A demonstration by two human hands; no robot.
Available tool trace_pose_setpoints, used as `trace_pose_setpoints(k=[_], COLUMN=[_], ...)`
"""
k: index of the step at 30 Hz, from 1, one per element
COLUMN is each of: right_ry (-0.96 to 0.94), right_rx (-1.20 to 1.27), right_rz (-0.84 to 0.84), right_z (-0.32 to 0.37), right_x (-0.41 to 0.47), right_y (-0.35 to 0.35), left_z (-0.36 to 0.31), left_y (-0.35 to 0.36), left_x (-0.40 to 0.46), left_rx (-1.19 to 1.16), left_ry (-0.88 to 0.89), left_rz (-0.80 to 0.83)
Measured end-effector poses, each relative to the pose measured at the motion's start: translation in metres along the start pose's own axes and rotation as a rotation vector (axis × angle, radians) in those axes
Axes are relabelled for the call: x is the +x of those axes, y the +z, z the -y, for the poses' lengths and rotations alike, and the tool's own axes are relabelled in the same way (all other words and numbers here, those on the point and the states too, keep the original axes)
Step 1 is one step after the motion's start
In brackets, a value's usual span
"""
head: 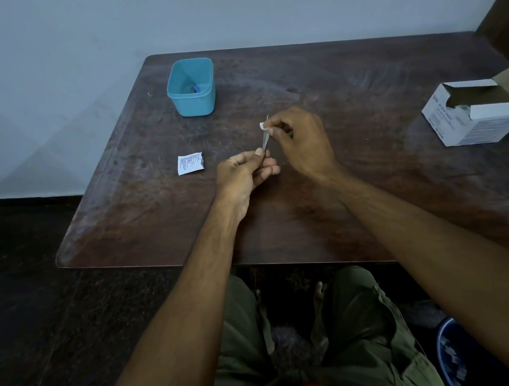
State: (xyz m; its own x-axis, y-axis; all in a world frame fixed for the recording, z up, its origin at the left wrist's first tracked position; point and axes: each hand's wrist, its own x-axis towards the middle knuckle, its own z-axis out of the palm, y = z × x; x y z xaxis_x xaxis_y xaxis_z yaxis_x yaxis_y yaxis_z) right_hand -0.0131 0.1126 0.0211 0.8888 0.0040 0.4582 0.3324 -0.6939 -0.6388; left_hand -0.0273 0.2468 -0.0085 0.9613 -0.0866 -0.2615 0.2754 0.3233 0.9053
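Over the middle of the dark wooden table (371, 197), my left hand (242, 172) pinches the lower end of a thin metal tool, perhaps tweezers (264, 140), between thumb and fingers. The tool points up and away from me. My right hand (301, 141) pinches a small white pad (262, 125) against the tool's upper part. A small white printed sachet (190, 163) lies flat on the table left of my hands.
A teal plastic tub (192, 88) with something blue inside stands at the back left. An open white cardboard box (475, 112) sits at the right edge. A blue bin (455, 357) is on the floor, lower right. My knees are under the table's front edge.
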Motion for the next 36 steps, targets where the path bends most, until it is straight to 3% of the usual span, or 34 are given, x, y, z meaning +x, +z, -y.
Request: trace_pose_setpoints(k=[6, 13, 19, 36], right_ry=[0.006, 0.207, 0.137, 0.333], right_rx=[0.069, 0.241, 0.177, 0.45], right_rz=[0.087, -0.01, 0.067, 0.052], right_z=[-0.007, -0.015, -0.012, -0.008], right_x=[-0.02, 0.008, -0.017, -0.025], right_y=[0.008, 0.002, 0.01, 0.009], left_z=[0.001, 0.005, 0.005, 0.002], left_y=[0.002, 0.005, 0.004, 0.005], left_x=[-0.001, -0.002, 0.001, -0.007], left_rx=[0.042, 0.157, 0.157, 0.231], left_ry=[0.044, 0.073, 0.086, 0.101], left_rz=[0.014, 0.025, 0.023, 0.027])
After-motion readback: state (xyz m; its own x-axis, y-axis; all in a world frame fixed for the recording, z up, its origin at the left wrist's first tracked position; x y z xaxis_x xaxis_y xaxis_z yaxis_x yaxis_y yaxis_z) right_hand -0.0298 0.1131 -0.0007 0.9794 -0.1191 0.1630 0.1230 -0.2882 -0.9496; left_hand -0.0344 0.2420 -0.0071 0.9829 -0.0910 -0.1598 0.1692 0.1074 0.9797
